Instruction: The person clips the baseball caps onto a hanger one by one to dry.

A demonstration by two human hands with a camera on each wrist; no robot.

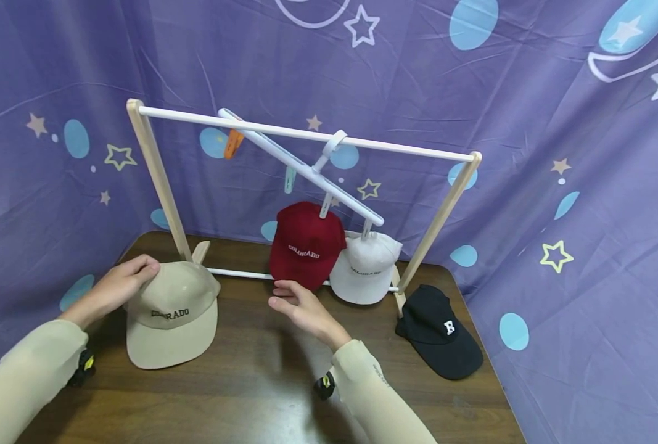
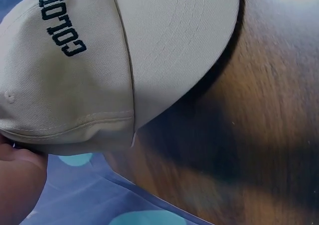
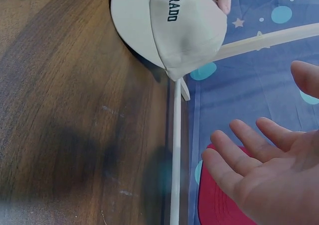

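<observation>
A beige cap (image 1: 172,296) lettered COLORADO is held at the back of its crown by my left hand (image 1: 120,285), its brim toward me over the table's left side. In the left wrist view the thumb side of that hand grips the crown's edge; the other fingers are hidden. My right hand (image 1: 305,311) holds nothing, its fingers loosely extended just in front of a dark red cap (image 1: 306,243). That cap hangs from a clip (image 1: 325,205) on a white hanger (image 1: 301,168). Beside it a white cap (image 1: 366,265) hangs from another clip (image 1: 367,229).
The hanger hooks over the white top bar (image 1: 406,148) of a wooden-legged rack. An orange clip (image 1: 233,143) and a teal clip (image 1: 290,179) hang from it without caps. A black cap (image 1: 440,333) lies at the table's right. Behind stands a purple curtain (image 1: 584,154).
</observation>
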